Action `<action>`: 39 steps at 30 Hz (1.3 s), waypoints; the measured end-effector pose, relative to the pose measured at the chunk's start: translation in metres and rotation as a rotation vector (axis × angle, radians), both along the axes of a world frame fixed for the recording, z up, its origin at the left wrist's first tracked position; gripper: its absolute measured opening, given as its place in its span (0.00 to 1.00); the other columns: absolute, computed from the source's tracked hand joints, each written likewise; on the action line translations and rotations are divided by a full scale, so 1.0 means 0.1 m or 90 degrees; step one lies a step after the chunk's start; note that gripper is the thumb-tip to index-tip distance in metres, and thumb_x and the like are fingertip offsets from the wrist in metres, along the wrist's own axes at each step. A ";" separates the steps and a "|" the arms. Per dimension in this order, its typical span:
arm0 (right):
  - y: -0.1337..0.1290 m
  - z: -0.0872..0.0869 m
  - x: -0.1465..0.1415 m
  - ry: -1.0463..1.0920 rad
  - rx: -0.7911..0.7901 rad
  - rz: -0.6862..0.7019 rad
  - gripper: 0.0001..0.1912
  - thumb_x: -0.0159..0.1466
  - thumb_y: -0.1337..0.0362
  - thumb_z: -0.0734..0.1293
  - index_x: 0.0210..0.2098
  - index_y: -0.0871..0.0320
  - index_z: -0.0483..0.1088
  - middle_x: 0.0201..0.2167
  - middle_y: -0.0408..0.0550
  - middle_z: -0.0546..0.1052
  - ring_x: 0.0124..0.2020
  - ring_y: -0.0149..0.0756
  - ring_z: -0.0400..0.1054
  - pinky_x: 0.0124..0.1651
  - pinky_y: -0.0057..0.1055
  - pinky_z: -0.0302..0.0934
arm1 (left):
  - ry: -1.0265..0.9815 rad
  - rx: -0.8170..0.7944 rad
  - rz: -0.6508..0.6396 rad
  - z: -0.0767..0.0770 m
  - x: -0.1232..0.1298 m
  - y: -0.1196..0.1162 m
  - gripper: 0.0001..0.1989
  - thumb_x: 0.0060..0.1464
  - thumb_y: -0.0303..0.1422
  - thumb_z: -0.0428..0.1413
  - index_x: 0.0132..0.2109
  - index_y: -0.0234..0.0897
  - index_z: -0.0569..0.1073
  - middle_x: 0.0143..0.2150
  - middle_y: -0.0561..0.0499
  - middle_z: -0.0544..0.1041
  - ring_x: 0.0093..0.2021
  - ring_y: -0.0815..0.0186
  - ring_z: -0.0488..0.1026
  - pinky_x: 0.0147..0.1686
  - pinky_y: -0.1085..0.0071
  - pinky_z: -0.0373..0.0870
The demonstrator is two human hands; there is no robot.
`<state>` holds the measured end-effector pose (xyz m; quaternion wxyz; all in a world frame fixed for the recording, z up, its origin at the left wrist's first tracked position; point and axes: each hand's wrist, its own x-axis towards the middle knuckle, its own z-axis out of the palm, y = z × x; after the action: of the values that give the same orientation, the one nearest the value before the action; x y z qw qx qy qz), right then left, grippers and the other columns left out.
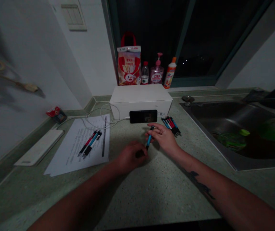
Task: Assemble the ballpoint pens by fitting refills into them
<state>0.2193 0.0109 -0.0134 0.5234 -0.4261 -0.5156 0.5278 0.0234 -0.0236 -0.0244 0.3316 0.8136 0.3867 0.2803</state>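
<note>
A blue pen (149, 140) is held upright at a slant over the middle of the counter. My right hand (163, 137) pinches its upper part between thumb and fingers. At the pen's dark lower end is my left hand (132, 156), blurred, with its fingers curled; a dark shape shows by its fingers, and what it grips is unclear. Several pens (171, 125) in blue, red and white lie bunched to the right of my right hand. On printed sheets (79, 138) at the left rest a few more pens (90, 143), side by side.
A phone (143, 116) with a white cable leans on a white box (141, 94). Bottles and a bag (129, 65) stand behind it. A sink (224, 122) is at the right. At the left are a white slab (40, 147) and a small red packet (56, 114).
</note>
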 end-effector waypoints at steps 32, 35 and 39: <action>-0.07 -0.09 -0.06 -0.043 0.035 0.058 0.39 0.61 0.56 0.72 0.68 0.53 0.57 0.31 0.42 0.79 0.32 0.37 0.75 0.34 0.32 0.69 | 0.011 0.061 0.018 0.03 0.01 0.00 0.01 0.55 0.28 0.60 0.35 0.39 0.76 0.36 0.51 0.79 0.38 0.63 0.75 0.42 0.65 0.70; -0.06 -0.13 -0.08 -0.061 0.033 0.099 0.35 0.61 0.54 0.72 0.65 0.54 0.62 0.33 0.45 0.80 0.33 0.37 0.75 0.36 0.33 0.69 | 0.014 0.056 0.035 0.02 0.00 0.01 0.03 0.55 0.26 0.60 0.37 0.39 0.77 0.38 0.50 0.80 0.41 0.61 0.76 0.44 0.65 0.72; 0.06 -0.15 0.06 -0.161 0.053 0.002 0.25 0.66 0.51 0.66 0.59 0.55 0.70 0.33 0.47 0.79 0.31 0.38 0.74 0.36 0.36 0.69 | 0.018 0.040 0.056 0.05 -0.01 0.02 0.11 0.58 0.28 0.59 0.49 0.39 0.77 0.45 0.47 0.80 0.45 0.60 0.77 0.48 0.61 0.73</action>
<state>0.2250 0.0172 -0.0280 0.4703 -0.4663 -0.5998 0.4490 0.0220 -0.0213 -0.0195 0.2875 0.8099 0.4175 0.2951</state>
